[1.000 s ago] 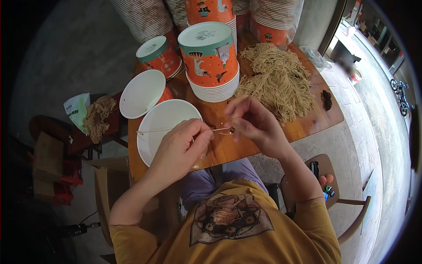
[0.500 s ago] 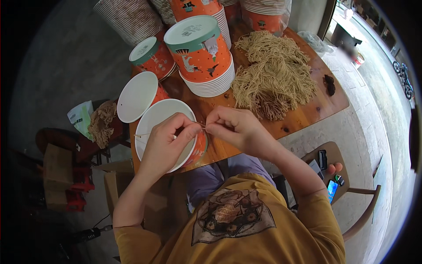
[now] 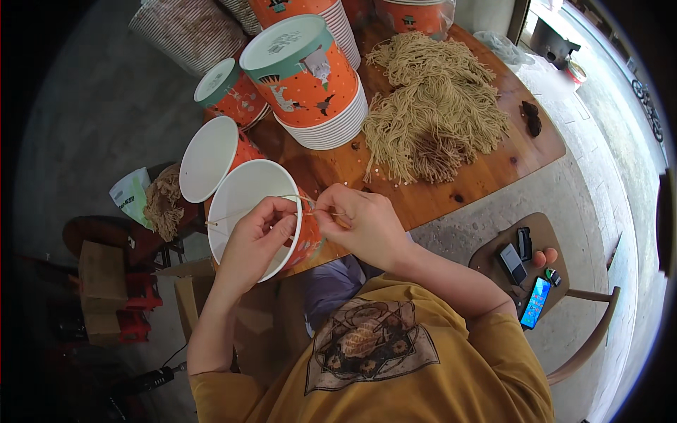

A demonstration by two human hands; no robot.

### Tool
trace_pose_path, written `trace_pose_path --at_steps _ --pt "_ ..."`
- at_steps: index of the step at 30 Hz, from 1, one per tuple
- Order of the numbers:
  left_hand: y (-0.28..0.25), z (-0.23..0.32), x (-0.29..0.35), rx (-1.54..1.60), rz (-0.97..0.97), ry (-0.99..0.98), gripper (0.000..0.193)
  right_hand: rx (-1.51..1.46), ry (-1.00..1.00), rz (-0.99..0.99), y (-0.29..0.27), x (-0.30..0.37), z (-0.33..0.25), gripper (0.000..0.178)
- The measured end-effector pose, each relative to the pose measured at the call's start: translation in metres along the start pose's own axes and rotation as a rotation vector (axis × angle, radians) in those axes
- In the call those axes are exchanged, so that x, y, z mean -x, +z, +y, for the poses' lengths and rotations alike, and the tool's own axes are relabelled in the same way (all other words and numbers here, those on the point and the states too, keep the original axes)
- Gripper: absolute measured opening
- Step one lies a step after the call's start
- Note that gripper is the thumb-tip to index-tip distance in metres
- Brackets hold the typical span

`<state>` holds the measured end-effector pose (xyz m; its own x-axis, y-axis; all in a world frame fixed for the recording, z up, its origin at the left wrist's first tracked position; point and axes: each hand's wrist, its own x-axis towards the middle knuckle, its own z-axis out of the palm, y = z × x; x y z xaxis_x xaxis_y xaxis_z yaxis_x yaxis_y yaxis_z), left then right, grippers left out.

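L hand (image 3: 252,247) & R hand (image 3: 361,224) both pinching thin tan cord (image 3: 302,198), ctr of frame, nr open bucket (image 3: 247,187); yarn pile (image 3: 437,106) upper rt of ctr, on table (image 3: 486,171).

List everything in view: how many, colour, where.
Wooden table: one, brown, upper centre.
Round open paper buckets: two, white inside, orange outside, table's left.
Paper bucket stacks: several, mostly orange and white, table's back.
Thin fibre strand: one or more, tan, by nearer bucket.
Stringy fibre heap: one, tan, table's right.
Wooden chair: one, brown, lower right.
Lit phone: one, blue-screened, on chair.
Cardboard boxes: at least two, brown, left.
Stool-like plastic items: count unclear, red, left.
Drill-like tool: one, black, lower left.
Printed shirt: one, mustard, lower centre.
Left hand: one, bare, at strand.
Right hand: one, bare, at strand.
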<state>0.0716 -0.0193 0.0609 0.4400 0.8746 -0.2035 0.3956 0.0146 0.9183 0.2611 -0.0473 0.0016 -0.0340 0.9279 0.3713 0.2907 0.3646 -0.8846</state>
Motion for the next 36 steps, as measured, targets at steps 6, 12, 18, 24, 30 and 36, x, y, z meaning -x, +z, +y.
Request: trace_pose_path --at_steps 6,12,18,24,30,36 --pt "0.001 0.002 0.000 0.035 -0.003 -0.015 0.014 -0.008 -0.038 0.013 0.005 -0.001 0.001 0.016" --pt "0.002 0.001 -0.002 0.045 -0.016 -0.006 0.015 0.005 -0.058 0.020 0.010 -0.003 0.004 0.016" --pt "0.003 0.000 -0.006 0.008 -0.003 0.022 0.009 0.037 -0.019 -0.028 0.009 -0.006 -0.002 0.014" --pt "0.000 0.000 -0.006 -0.340 0.058 0.120 0.009 -0.033 -0.034 -0.149 0.000 -0.006 -0.002 0.015" --pt "-0.012 -0.001 -0.005 0.001 0.071 0.176 0.010 0.214 -0.378 -0.303 -0.035 -0.016 0.006 0.010" --pt "-0.005 0.008 -0.012 0.494 -0.023 0.060 0.012 0.172 -0.417 -0.332 -0.045 -0.034 -0.010 0.009"
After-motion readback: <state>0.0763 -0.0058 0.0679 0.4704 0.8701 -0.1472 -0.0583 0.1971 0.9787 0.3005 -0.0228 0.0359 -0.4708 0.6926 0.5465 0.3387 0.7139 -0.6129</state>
